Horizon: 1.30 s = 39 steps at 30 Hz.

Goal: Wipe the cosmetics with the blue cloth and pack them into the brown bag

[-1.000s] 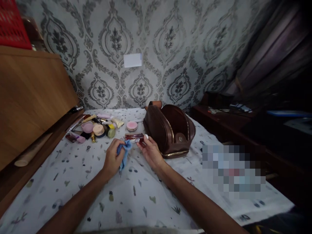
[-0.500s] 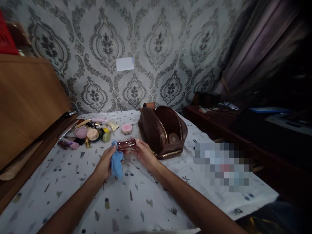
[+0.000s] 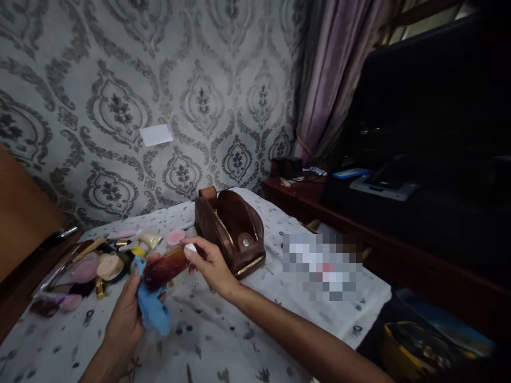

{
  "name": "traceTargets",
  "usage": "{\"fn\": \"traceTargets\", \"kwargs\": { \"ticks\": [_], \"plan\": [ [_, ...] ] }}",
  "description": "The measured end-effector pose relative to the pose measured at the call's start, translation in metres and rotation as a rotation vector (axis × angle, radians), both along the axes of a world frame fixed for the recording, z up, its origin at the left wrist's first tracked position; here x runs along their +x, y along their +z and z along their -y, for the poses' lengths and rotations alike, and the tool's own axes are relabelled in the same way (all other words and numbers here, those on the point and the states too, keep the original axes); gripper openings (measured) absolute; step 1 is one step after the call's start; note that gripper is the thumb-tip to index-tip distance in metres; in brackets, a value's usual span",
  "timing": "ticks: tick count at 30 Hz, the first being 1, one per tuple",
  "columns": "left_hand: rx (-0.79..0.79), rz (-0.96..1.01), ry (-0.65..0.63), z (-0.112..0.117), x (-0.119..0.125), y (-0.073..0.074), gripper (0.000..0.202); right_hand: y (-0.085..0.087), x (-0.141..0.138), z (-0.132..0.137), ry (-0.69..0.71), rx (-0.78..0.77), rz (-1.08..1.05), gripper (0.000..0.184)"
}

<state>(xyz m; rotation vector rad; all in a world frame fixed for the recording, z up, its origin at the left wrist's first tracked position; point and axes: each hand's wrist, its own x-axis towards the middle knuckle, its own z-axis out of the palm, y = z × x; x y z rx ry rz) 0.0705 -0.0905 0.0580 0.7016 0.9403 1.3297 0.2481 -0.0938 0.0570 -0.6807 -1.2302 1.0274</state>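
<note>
So I'm watching through the head cam, and compared with half a second ago the whole view has swung to the right: the red basket at upper left has dropped out, and I get a lot more of the purple curtain [image 3: 333,69] now. The bottle [image 3: 166,268] looks bigger to me and sits at more of a slant, right end up, where it was closer to level before. Its white cap [image 3: 190,248], which I couldn't make out in the last frame, shows again between the fingers.

Grip check: the right hand [image 3: 209,268] has a narrow pinch on the capped end, thumb and forefinger. The left hand [image 3: 123,311] is closed around the blue cloth [image 3: 154,314], which is bunched against the bottle's lower end and hangs below it.

The bottle itself is glossy, deep red going amber along the top edge, kinda see-through. I can't read any label on it. It's up in the air over the desk [image 3: 207,340], left of the open brown bag [image 3: 229,229] and just in front of the pink compact [image 3: 175,237]. Bag, compact and the makeup pile [image 3: 109,266] haven't been rearranged.
</note>
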Motion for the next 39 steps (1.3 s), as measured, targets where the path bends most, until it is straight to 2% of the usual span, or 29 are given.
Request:
{"fn": "traceTargets", "kwargs": {
  "ticks": [5, 8, 11, 17, 21, 23, 26, 28, 30, 33, 36, 39],
  "plan": [
    [-0.014, -0.034, 0.036, -0.008, 0.037, 0.031, 0.018, 0.032, 0.032, 0.013, -0.184, 0.152, 0.215, 0.027],
    [-0.013, -0.077, 0.041, -0.014, 0.062, 0.042, 0.019, 0.042, 0.052, 0.013, -0.285, 0.212, 0.293, 0.027],
    [0.017, -0.107, 0.034, -0.019, 0.083, 0.046, 0.02, 0.042, 0.068, 0.009, -0.288, 0.166, 0.251, 0.028],
    [0.13, -0.092, -0.1, -0.026, 0.11, 0.046, 0.034, 0.045, 0.092, 0.008, -0.175, 0.138, 0.121, 0.029],
    [0.374, -0.184, -0.105, -0.038, 0.12, 0.048, 0.037, 0.056, 0.11, 0.009, -0.248, 0.157, 0.131, 0.028],
    [0.585, -0.417, -0.112, -0.046, 0.119, 0.047, 0.034, 0.062, 0.12, 0.008, -0.359, 0.178, 0.168, 0.028],
    [0.97, -0.918, -0.169, -0.055, 0.113, 0.043, 0.029, 0.069, 0.136, 0.004, -0.547, 0.215, 0.248, 0.026],
    [1.193, -1.126, -0.196, -0.058, 0.108, 0.036, 0.033, 0.072, 0.145, -0.002, -0.645, 0.247, 0.351, 0.024],
    [1.311, -1.203, -0.182, -0.058, 0.105, 0.029, 0.038, 0.075, 0.15, -0.01, -0.712, 0.269, 0.544, 0.022],
    [1.342, -1.223, -0.135, -0.057, 0.103, 0.021, 0.039, 0.08, 0.152, -0.026, -0.727, 0.217, 0.947, 0.024],
    [1.346, -1.213, -0.124, -0.057, 0.102, 0.018, 0.038, 0.084, 0.147, -0.045, -0.663, 0.101, 1.326, 0.027],
    [1.335, -1.194, -0.117, -0.057, 0.102, 0.016, 0.038, 0.087, 0.141, -0.066, -0.596, 0.03, 1.549, 0.027]
  ]
}}
